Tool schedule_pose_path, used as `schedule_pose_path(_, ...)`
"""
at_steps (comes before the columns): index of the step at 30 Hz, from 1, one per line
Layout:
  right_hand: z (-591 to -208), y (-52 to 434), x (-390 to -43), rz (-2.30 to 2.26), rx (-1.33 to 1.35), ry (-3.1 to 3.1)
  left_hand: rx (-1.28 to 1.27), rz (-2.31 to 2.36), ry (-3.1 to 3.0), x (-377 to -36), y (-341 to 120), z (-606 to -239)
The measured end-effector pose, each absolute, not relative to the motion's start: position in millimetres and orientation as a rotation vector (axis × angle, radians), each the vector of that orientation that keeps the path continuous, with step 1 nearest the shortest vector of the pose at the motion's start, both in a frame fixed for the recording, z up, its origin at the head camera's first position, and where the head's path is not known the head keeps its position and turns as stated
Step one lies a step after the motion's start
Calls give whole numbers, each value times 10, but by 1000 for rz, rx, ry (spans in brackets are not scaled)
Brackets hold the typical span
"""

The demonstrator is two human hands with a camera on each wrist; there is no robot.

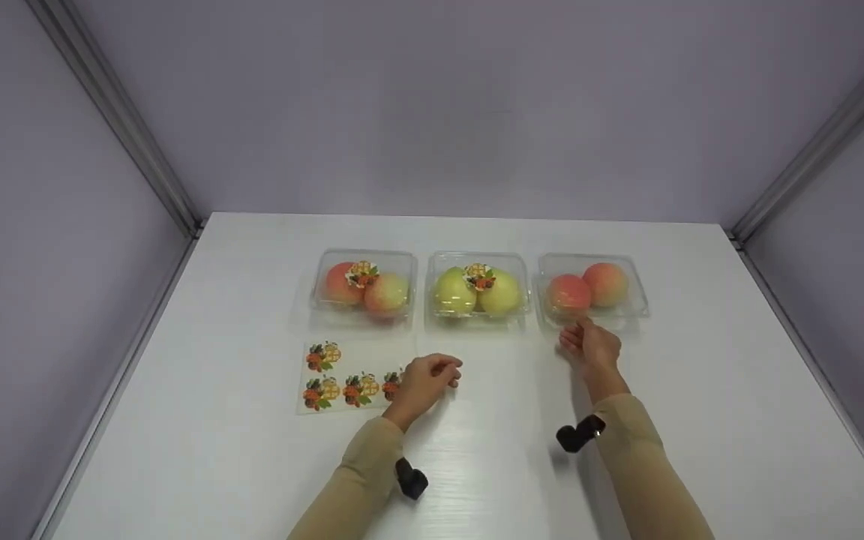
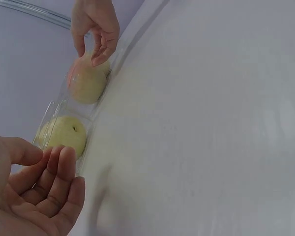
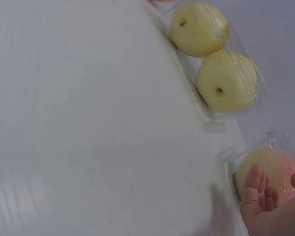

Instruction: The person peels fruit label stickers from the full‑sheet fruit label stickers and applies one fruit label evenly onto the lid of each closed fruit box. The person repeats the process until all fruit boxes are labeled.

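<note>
Three clear clamshell boxes in a row across the far middle of the white counter (image 1: 252, 465). Left box (image 1: 363, 289): two reddish peaches w/ a fruit sticker on the lid. Middle box (image 1: 478, 291): two yellow-green fruits, also w/ sticker on top. Right box (image 1: 592, 291): two pink peaches, bare lid.

Right hand (image 1: 591, 346) at the near edge of the right box, fingers straight-ish and relaxed, fingertips touching or just about touching the lid over the near-left peach (image 1: 568, 294); contact itself hard to confirm in the head view. From the left wrist view, same hand (image 2: 95, 28) w/ index and thumb down on the plastic over that peach (image 2: 87, 81), not wrapped round anything. So grip loose, holding nothing.

Left hand (image 1: 426, 380) low over the counter, near the middle box, just right of the sticker sheet (image 1: 351, 377). Fingers curled in toward the thumb. Left wrist view shows fingers (image 2: 56, 172) bent, palm bare, nothing plainly held; possibly a tiny sticker at the fingertips, too small to tell.

Sticker sheet flat on the counter, near side of the left box, several fruit stickers left on it.
</note>
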State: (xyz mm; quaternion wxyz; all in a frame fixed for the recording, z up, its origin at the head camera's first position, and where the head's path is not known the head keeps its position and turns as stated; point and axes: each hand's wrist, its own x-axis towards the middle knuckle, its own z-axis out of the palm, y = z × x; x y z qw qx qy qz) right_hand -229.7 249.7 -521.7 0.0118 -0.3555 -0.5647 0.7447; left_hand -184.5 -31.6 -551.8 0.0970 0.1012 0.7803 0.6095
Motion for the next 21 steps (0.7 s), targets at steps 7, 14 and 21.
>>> schedule_pose_path(7,-5192,2611,-2314,2353,-1144,-1679,271,1816,2315,-1777,-292,-5552)
schedule_pose_path(14,-5155,2660,-2320,2391,-1121,-1632,291,1857,2280,-1728,-267,-5591)
schedule_pose_path(21,-5153,2673,-2322,2417,-1143,-1616,285,1858,2271,-1699,-255,-5600)
